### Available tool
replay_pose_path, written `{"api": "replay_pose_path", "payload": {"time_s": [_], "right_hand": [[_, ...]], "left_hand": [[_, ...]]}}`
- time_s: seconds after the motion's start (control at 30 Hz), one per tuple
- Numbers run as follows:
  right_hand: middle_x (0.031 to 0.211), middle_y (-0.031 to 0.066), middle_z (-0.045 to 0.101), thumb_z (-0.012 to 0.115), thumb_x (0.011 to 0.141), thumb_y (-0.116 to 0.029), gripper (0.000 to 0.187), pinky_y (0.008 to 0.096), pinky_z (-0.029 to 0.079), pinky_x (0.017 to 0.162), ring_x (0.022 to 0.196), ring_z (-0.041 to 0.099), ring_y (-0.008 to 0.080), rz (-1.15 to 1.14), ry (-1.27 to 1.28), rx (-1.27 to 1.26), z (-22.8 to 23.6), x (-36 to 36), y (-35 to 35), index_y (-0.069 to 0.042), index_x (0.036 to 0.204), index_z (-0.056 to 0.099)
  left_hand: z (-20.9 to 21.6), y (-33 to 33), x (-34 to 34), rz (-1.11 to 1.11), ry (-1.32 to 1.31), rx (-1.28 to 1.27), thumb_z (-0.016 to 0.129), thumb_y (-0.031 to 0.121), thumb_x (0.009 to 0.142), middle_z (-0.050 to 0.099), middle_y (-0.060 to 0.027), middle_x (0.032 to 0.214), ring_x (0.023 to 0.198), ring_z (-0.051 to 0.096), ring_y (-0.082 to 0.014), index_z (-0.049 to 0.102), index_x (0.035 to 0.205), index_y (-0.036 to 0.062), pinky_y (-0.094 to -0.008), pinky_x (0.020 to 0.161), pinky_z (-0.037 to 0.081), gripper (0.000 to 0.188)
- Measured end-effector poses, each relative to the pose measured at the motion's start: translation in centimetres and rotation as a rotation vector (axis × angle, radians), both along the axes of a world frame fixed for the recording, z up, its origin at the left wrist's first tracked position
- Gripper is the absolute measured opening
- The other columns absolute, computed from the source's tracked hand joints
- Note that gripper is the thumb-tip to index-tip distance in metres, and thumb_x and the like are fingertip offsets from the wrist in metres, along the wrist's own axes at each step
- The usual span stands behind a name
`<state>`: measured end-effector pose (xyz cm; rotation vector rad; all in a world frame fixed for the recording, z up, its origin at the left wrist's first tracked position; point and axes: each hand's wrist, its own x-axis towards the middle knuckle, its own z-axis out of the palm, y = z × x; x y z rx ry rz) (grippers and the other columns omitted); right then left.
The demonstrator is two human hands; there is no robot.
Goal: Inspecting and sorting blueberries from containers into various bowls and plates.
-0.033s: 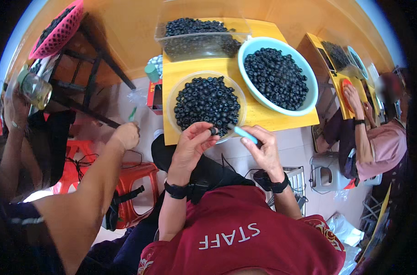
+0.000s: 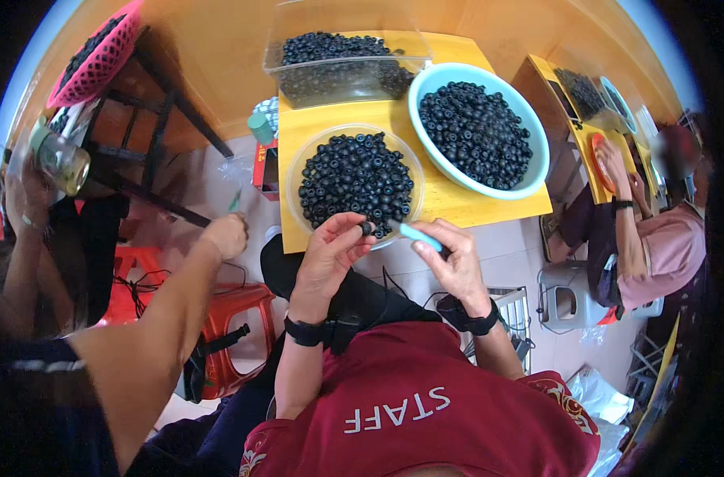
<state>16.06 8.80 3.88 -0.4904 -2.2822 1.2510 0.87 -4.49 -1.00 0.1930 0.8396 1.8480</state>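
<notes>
My left hand (image 2: 334, 250) pinches a small black bead-like piece (image 2: 366, 228) between thumb and fingertips, over the near rim of a clear round bowl (image 2: 293, 191). My right hand (image 2: 456, 258) grips a small tool with a turquoise handle (image 2: 419, 235). Its thin tip points left toward the pinched piece; I cannot tell whether they touch. Heaped in the clear bowl are many black round pieces (image 2: 354, 175), some showing a hollow centre. A light turquoise basin (image 2: 541, 163) full of similar pieces stands to the right.
Behind the bowl, a clear box (image 2: 298, 99) of black pieces stands on the yellow table (image 2: 457, 211). A co-worker's arm (image 2: 179, 294) reaches in at left, near a red stool (image 2: 238, 302). At right another person (image 2: 656, 254) works at a second table. A pink basket (image 2: 107, 60) is far left.
The tool has tilted flatter, and my right hand has shifted slightly left. My left hand keeps its pinch. The co-worker's hand at left has moved slightly right.
</notes>
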Motion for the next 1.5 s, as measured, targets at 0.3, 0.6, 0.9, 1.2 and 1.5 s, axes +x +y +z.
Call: {"api": "replay_pose_path", "payload": {"time_s": [0.3, 0.6, 0.9, 1.2, 1.5], "right_hand": [[0.078, 0.0114, 0.063, 0.064, 0.078, -0.014, 0.018, 0.0338, 0.048, 0.060, 0.067, 0.061, 0.0269, 0.006, -0.063, 0.132, -0.1, 0.6, -0.4, -0.005, 0.093, 0.066], [0.074, 0.0105, 0.061, 0.065, 0.078, -0.017, 0.019, 0.0351, 0.048, 0.057, 0.064, 0.060, 0.0276, -0.019, -0.076, 0.179, -0.5, 0.9, 0.0, -0.006, 0.092, 0.066], [0.067, 0.0106, 0.057, 0.064, 0.078, -0.016, 0.019, 0.0336, 0.044, 0.052, 0.056, 0.057, 0.0252, -0.007, -0.080, 0.144, -0.5, 1.2, 0.3, -0.006, 0.093, 0.066], [0.064, 0.0109, 0.057, 0.063, 0.079, -0.013, 0.018, 0.0327, 0.042, 0.051, 0.054, 0.054, 0.0212, -0.178, -0.111, 0.280, -2.2, 1.8, 2.3, -0.002, 0.093, 0.065], [0.081, 0.0068, 0.064, 0.063, 0.080, -0.011, 0.024, 0.0251, 0.045, 0.065, 0.073, 0.057, 0.0117, -0.277, -0.048, -0.061, -0.5, 4.0, 4.3, 0.002, 0.099, 0.063]], "left_hand": [[-0.3, 1.1, 0.9, -0.002, -0.100, 0.042, 0.058, 0.002, 0.084, 0.063, -0.0091, 0.094, 0.082, 0.061, -0.0147, 0.057, 0.102, 0.0040, -0.0249, 0.072, 0.051, 0.018], [0.3, 1.7, 1.5, -0.045, -0.127, 0.083, 0.059, 0.001, 0.082, 0.062, -0.0076, 0.090, 0.079, 0.061, -0.0141, 0.057, 0.102, 0.0032, -0.0247, 0.071, 0.051, 0.020], [-1.0, 1.9, 1.6, -0.085, -0.144, 0.108, 0.060, 0.003, 0.083, 0.062, -0.0069, 0.088, 0.076, 0.062, -0.0140, 0.056, 0.100, 0.0025, -0.0233, 0.070, 0.051, 0.017], [0.7, 2.4, 2.6, -0.278, -0.079, 0.252, 0.061, 0.003, 0.081, 0.062, -0.0055, 0.087, 0.075, 0.061, -0.0126, 0.057, 0.095, 0.0032, -0.0229, 0.069, 0.050, 0.015], [1.6, 3.5, 3.5, -0.206, -0.135, 0.205, 0.057, 0.007, 0.084, 0.057, -0.0080, 0.089, 0.078, 0.056, -0.0117, 0.055, 0.100, 0.0058, -0.0222, 0.069, 0.047, 0.016]]}}
